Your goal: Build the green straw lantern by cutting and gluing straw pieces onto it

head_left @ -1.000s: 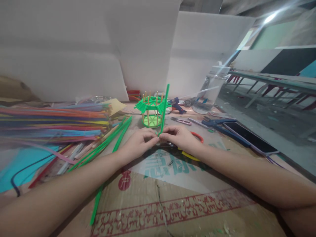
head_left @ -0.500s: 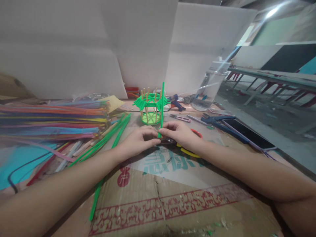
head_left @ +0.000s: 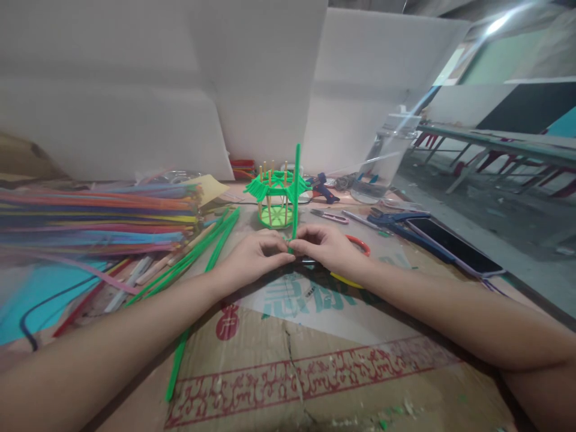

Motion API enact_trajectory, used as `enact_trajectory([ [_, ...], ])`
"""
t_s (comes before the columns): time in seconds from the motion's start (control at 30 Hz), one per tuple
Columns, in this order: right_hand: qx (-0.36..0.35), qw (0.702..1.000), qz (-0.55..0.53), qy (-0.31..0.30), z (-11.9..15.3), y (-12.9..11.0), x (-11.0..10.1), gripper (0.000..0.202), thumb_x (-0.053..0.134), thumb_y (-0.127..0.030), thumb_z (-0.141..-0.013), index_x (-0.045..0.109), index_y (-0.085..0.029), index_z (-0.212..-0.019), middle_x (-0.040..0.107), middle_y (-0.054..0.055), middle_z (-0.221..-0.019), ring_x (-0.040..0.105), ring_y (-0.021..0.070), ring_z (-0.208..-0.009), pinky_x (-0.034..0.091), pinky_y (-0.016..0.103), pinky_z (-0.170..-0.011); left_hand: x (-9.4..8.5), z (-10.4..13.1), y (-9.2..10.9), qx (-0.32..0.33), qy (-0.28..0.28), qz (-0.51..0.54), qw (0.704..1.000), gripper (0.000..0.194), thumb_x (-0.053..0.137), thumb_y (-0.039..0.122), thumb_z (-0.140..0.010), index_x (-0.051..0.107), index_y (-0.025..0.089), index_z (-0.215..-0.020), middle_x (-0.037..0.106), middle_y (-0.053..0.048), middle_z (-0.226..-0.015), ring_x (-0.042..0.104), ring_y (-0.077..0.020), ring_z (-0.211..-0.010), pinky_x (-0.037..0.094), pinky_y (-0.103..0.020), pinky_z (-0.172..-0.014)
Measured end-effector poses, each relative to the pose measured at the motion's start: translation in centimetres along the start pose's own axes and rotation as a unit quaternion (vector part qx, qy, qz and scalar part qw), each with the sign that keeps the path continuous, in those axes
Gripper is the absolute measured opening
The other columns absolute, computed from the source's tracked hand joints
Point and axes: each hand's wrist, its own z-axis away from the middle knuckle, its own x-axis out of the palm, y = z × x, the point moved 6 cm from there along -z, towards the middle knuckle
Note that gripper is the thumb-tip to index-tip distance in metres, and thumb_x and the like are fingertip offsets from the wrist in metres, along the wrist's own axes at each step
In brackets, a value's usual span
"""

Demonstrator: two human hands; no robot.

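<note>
A green pipe cleaner [head_left: 296, 192] stands nearly upright, its lower end pinched between the fingertips of my right hand [head_left: 321, 245]. Close against that same end are the closed fingers of my left hand [head_left: 261, 255], the fingertips of both hands almost touching. Just behind them stands a small green pavilion-like model [head_left: 276, 195] with a round base, thin wooden posts and a fringed green roof. More green pipe cleaners [head_left: 193, 252] lie beside and under my left forearm. Scissors with an orange-red handle [head_left: 360, 245] are partly hidden by my right hand.
Bundles of coloured pipe cleaners [head_left: 99, 216] cover the left side. Toward the right lie small snips [head_left: 330, 216], blue-handled pliers [head_left: 396, 225] and a phone [head_left: 454, 245]. Behind stand a glue gun [head_left: 323, 188], a clear water container [head_left: 384, 156] and white boards [head_left: 270, 78].
The upright green pipe cleaner has shifted slightly upward, its lower end now more hidden between the fingers. Both hands remain in nearly the same place.
</note>
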Motion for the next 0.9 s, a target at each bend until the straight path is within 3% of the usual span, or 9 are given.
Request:
enact_trajectory([
  [0.13, 0.006, 1.000, -0.011, 0.025, -0.18, 0.31, -0.43, 0.027, 0.068, -0.044, -0.078, 0.062, -0.017, -0.073, 0.058, -0.001, -0.068, 0.051, 0.0119, -0.063, 0.040, 0.025, -0.058, 0.01, -0.08, 0.21, -0.008, -0.001, -0.018, 1.000, 0.014, 0.069, 0.033, -0.085, 0.072, 0.020, -0.087, 0.069, -0.001, -0.088, 0.062, -0.0166, -0.086, 0.046, -0.028, -0.081],
  [0.27, 0.013, 0.999, -0.012, 0.036, -0.31, 0.49, -0.64, 0.032, 0.070, -0.047, -0.076, 0.063, -0.017, -0.075, 0.057, -0.002, -0.067, 0.050, 0.0114, -0.061, 0.038, 0.025, -0.056, -0.22, -0.09, 0.09, -0.016, 0.009, -0.021, 1.000, 0.025, 0.056, 0.038, -0.093, 0.072, 0.019, -0.099, 0.071, -0.003, -0.096, 0.062, -0.0185, -0.092, 0.046, -0.030, -0.083],
  [0.5, 0.000, 1.000, -0.007, 0.027, -0.53, 0.54, -0.44, 0.031, 0.069, -0.047, -0.076, 0.063, -0.017, -0.073, 0.059, -0.001, -0.068, 0.051, 0.0120, -0.062, 0.039, 0.026, -0.057, -0.22, -0.13, 0.03, -0.012, -0.024, 0.024, 0.999, 0.041, 0.047, 0.043, -0.097, 0.070, 0.016, -0.076, 0.068, -0.003, -0.079, 0.061, -0.0171, -0.079, 0.045, -0.027, -0.074],
  [0.67, 0.000, 1.000, -0.002, 0.025, -0.50, 0.47, -0.28, 0.028, 0.069, -0.044, -0.077, 0.063, -0.017, -0.073, 0.058, -0.002, -0.067, 0.049, 0.0113, -0.061, 0.038, 0.025, -0.057, -0.10, -0.05, -0.37, -0.043, -0.016, 0.038, 0.998, 0.031, 0.057, 0.044, -0.091, 0.073, 0.018, -0.084, 0.071, -0.003, -0.086, 0.062, -0.0181, -0.084, 0.046, -0.028, -0.078],
  [0.9, -0.003, 1.000, 0.009, 0.019, -0.46, 0.59, -0.21, 0.022, 0.067, -0.038, -0.080, 0.063, -0.018, -0.075, 0.059, -0.001, -0.070, 0.052, 0.0123, -0.064, 0.040, 0.026, -0.060, -0.22, -0.13, -0.10, -0.057, 0.018, -0.008, 0.998, 0.026, 0.059, 0.037, -0.089, 0.069, 0.017, -0.074, 0.067, -0.001, -0.074, 0.061, -0.0158, -0.075, 0.044, -0.027, -0.071],
])
